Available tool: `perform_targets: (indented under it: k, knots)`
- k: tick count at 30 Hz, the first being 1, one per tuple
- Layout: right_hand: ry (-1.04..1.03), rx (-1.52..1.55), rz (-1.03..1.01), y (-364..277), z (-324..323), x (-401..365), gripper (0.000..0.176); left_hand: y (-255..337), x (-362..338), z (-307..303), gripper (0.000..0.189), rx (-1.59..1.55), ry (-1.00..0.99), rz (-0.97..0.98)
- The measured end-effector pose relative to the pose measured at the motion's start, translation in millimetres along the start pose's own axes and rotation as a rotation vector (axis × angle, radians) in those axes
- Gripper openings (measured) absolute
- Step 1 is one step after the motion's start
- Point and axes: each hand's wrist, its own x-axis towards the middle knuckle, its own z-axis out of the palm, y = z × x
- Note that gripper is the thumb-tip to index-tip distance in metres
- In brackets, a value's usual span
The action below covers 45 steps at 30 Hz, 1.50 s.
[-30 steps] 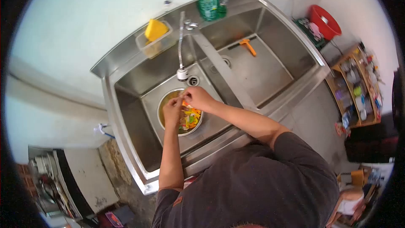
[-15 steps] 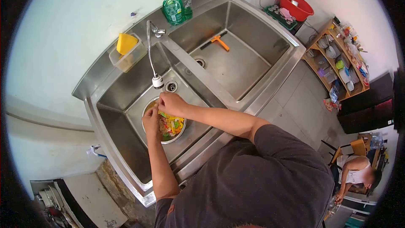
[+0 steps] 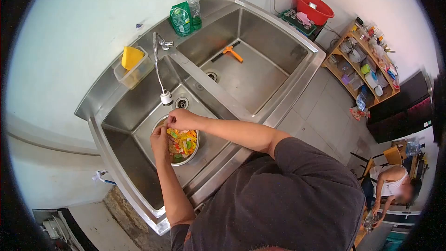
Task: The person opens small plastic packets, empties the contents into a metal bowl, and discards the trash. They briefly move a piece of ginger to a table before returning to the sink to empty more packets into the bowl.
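Over the left basin stand a round metal bowl and, inside it, many small yellow, orange, green and red pieces in what looks like liquid. My left hand is at the bowl's left rim, fingers pinched together. Coming across from the right, my right hand is above the far rim, thumb and fingertips also pinched. The fingertips of both hands nearly meet. Whatever is between them is too small to make out.
A flexible faucet hangs just beyond my hands, near the drain. An orange squeegee lies in the right basin. On the ledge are a clear tub with a yellow sponge, and a green pouch. A seated person is at right.
The whole view has shifted slightly, so the sink appears further left. My hands stay pinched together over the bowl, with the fingertips slightly nearer its far left rim, and more of the coloured pieces show.
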Motion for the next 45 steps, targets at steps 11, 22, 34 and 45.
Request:
perform_targets:
  k: [11, 22, 34, 45]
  knots:
    - [0.075, -0.021, 0.018, -6, -8, -9, 0.022, -4, 2, 12, 0.027, 0.113, -0.003, 0.069]
    - [0.150, 0.067, 0.003, 2, -1, 3, 0.018, -2, 6, 4, 0.028, 0.163, 0.039, 0.194]
    - [-0.035, 0.028, 0.096, -1, 0, 16, 0.026, 6, 4, -6, 0.035, -0.090, -0.011, -0.017]
    - [-0.042, 0.069, 0.133, -2, -4, 15, 0.023, 1, 6, -8, 0.024, -0.187, -0.004, -0.018]
